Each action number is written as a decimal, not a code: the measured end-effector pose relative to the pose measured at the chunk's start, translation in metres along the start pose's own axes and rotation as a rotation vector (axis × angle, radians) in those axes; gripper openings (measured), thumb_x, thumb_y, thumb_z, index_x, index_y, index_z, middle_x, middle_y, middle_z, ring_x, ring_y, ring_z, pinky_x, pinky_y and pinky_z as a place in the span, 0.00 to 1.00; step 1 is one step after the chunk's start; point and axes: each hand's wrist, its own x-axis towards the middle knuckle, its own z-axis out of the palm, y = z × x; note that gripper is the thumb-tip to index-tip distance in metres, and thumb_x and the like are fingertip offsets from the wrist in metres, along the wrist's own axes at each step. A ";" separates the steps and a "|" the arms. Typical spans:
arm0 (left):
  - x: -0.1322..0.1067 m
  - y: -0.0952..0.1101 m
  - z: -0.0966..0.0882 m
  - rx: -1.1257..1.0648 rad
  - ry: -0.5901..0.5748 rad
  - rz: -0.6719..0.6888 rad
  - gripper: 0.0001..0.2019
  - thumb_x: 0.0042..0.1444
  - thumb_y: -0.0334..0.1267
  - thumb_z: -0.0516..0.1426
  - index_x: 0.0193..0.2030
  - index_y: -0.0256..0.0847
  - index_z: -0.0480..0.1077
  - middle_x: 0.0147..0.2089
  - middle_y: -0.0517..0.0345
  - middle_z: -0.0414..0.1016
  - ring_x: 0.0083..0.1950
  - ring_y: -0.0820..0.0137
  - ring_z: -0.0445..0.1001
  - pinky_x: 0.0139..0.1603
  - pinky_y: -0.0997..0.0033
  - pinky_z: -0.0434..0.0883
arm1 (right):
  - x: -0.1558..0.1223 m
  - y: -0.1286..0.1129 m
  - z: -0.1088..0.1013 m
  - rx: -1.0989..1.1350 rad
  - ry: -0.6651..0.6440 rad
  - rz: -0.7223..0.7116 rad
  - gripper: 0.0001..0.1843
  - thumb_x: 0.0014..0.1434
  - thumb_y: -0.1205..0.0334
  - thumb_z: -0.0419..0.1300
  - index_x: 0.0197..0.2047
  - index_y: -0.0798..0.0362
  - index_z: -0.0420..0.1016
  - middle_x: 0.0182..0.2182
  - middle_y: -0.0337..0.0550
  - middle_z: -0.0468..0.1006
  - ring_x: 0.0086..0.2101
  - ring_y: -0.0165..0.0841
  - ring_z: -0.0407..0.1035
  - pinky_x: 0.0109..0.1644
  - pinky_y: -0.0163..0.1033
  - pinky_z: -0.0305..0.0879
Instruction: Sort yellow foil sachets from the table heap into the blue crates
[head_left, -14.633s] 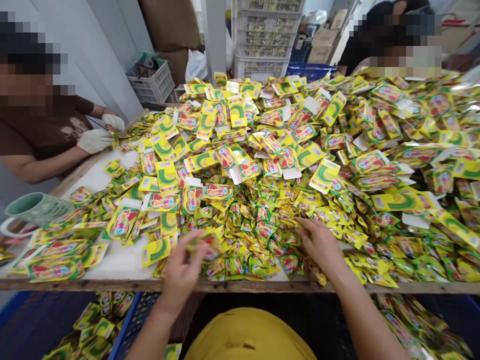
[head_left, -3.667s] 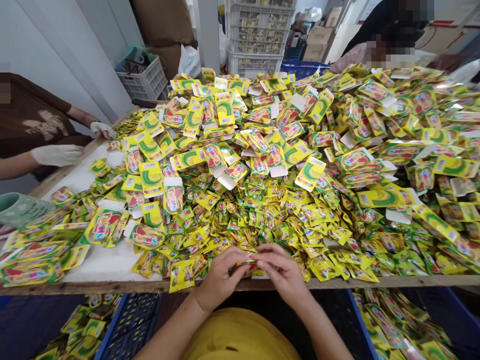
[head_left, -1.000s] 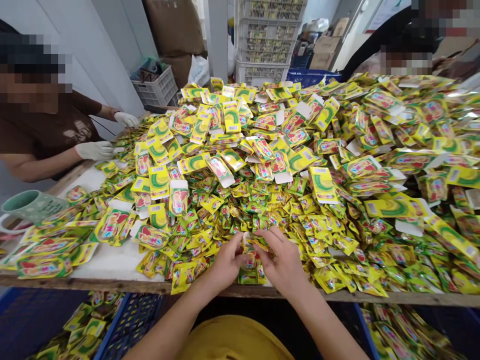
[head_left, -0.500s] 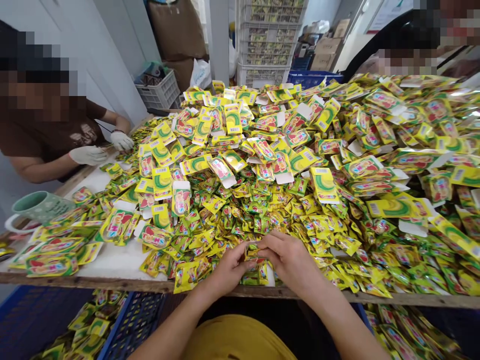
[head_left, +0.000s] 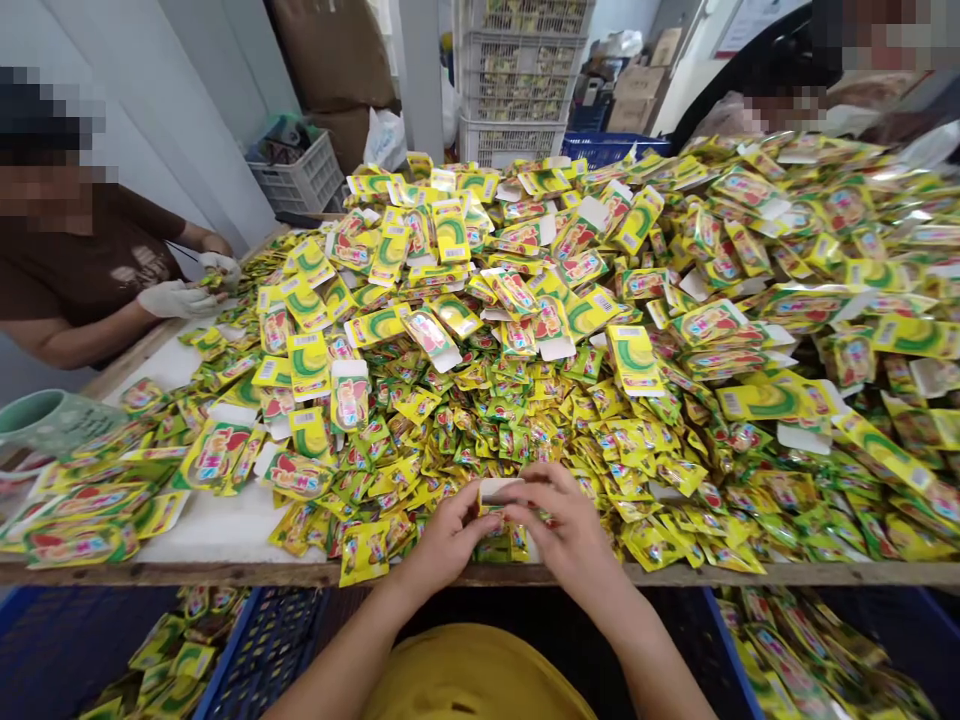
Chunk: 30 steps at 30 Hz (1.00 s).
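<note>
Left hand [head_left: 448, 540] and right hand [head_left: 568, 525] pinch one carton [head_left: 498, 487], its flap seemingly not yet closed, many sachets [head_left: 517, 412] lying loose beyond.

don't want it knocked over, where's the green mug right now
In the head view, the green mug is at the far left, just beyond the stacked yellow boxes and nearer than the co-worker in brown.
</note>
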 end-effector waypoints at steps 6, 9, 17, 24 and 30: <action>-0.010 0.016 -0.006 -0.160 -0.013 -0.085 0.18 0.64 0.45 0.49 0.54 0.44 0.73 0.56 0.54 0.74 0.59 0.62 0.68 0.63 0.62 0.60 | -0.009 0.013 0.014 0.865 -0.035 0.542 0.11 0.48 0.57 0.67 0.32 0.52 0.71 0.22 0.34 0.68 0.18 0.24 0.59 0.19 0.30 0.55; -0.012 0.026 -0.007 -0.072 -0.105 -0.065 0.14 0.57 0.40 0.59 0.50 0.45 0.76 0.53 0.54 0.77 0.56 0.61 0.71 0.61 0.65 0.62 | -0.006 0.011 0.022 0.957 -0.052 0.617 0.09 0.44 0.66 0.65 0.25 0.53 0.66 0.15 0.28 0.59 0.14 0.19 0.46 0.16 0.27 0.40; -0.004 0.018 -0.008 -0.490 0.258 -0.234 0.06 0.49 0.33 0.62 0.35 0.41 0.79 0.36 0.58 0.80 0.39 0.71 0.75 0.43 0.77 0.69 | -0.002 0.002 0.033 0.823 -0.001 0.406 0.10 0.51 0.57 0.65 0.36 0.52 0.80 0.29 0.39 0.74 0.18 0.23 0.60 0.20 0.31 0.59; 0.001 0.009 -0.012 -0.215 0.280 -0.101 0.12 0.49 0.37 0.65 0.42 0.43 0.79 0.43 0.55 0.82 0.44 0.67 0.77 0.48 0.73 0.71 | 0.007 0.007 0.023 0.694 0.077 0.395 0.11 0.51 0.53 0.66 0.32 0.52 0.81 0.28 0.40 0.75 0.25 0.29 0.69 0.30 0.36 0.71; 0.004 0.003 -0.008 -0.078 0.299 0.019 0.08 0.53 0.38 0.62 0.41 0.43 0.79 0.41 0.56 0.82 0.42 0.69 0.77 0.46 0.74 0.72 | 0.009 0.018 0.021 0.605 0.017 0.317 0.10 0.50 0.56 0.68 0.34 0.53 0.79 0.28 0.40 0.72 0.29 0.31 0.68 0.31 0.36 0.72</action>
